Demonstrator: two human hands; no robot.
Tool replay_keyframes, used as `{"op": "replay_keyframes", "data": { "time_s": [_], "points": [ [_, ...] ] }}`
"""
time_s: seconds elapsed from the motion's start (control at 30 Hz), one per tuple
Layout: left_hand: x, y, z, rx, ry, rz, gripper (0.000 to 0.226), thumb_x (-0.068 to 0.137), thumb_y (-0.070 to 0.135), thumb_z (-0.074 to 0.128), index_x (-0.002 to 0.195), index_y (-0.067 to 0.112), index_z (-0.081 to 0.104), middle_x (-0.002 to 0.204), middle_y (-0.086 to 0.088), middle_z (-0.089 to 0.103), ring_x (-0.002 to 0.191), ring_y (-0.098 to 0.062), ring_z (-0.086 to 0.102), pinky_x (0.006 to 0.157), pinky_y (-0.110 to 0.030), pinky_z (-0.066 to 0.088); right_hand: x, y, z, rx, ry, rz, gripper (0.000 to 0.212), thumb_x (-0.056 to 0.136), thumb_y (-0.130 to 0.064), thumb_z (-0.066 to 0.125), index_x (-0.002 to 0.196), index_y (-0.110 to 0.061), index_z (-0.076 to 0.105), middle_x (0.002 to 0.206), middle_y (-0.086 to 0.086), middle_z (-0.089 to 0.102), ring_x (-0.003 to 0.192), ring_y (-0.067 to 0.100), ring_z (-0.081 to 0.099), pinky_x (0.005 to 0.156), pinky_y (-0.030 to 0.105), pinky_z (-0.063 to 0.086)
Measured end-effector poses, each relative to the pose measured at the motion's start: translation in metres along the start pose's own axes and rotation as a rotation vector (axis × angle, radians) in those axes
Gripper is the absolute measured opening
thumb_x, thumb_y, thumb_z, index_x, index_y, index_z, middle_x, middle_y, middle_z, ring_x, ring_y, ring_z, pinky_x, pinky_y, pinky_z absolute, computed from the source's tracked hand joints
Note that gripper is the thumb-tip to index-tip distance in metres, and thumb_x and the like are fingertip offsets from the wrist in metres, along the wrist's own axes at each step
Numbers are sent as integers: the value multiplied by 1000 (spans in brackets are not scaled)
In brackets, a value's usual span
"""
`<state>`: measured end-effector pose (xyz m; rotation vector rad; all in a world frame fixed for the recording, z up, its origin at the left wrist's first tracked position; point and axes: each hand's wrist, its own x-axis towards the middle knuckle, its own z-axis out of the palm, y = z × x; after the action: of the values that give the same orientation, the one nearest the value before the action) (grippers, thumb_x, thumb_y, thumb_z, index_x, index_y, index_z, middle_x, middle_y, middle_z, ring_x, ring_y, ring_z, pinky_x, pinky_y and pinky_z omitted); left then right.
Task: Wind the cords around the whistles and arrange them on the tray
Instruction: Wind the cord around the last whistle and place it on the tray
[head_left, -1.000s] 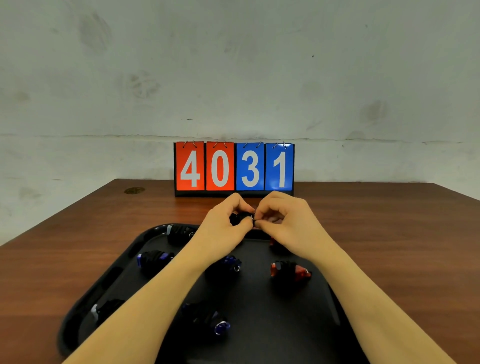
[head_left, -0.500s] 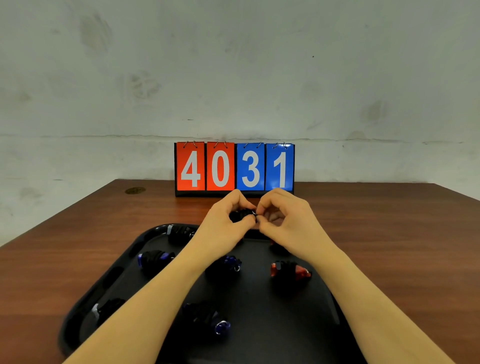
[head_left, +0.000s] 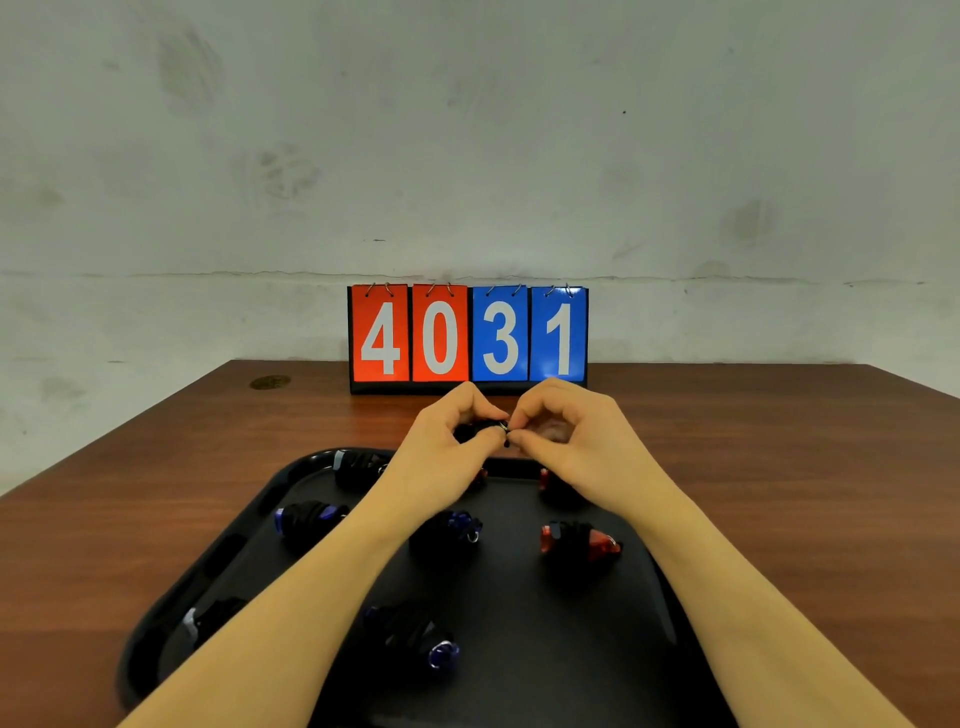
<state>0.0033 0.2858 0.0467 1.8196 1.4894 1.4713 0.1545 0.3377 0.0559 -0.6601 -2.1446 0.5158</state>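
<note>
One small dark cord-wrapped whistle (head_left: 480, 431) is pinched by the left hand (head_left: 447, 457) and the right hand (head_left: 576, 447) just above the far rim of the black plastic tray (head_left: 249, 530), where about seven wound whistles are already laid, so little seems left.

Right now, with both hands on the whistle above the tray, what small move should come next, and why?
Probably tuck the cord end: left hand grips the black-wound whistle, right hand pinches at its ring. Then lay it on the black tray.
</note>
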Motion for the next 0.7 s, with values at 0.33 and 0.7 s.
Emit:
{"op": "replay_keyframes", "data": {
  "time_s": [0.33, 0.7],
  "points": [
    [-2, 2, 0, -22, -107, -58, 11, 90, 16, 55, 93, 26, 55, 94, 8, 63, 73, -4, 57, 72, -23, 49, -1, -2, 6, -237, -23, -54, 20, 76, -6, 64, 78, -17, 48, 76, -12, 43, 64, 7, 45, 61, 18, 43],
    [0, 0, 0, 24, -18, -29, 9, 84, 17, 63, 90, 18, 57, 92, 6, 65, 89, -3, 60, 84, -22, 45, -4, -1, 1, 119, 14, 41, 11, 83, -7, 64, 87, -18, 62, 86, 0, 66, 81, 13, 66, 78, 31, 56]
  ]
}}
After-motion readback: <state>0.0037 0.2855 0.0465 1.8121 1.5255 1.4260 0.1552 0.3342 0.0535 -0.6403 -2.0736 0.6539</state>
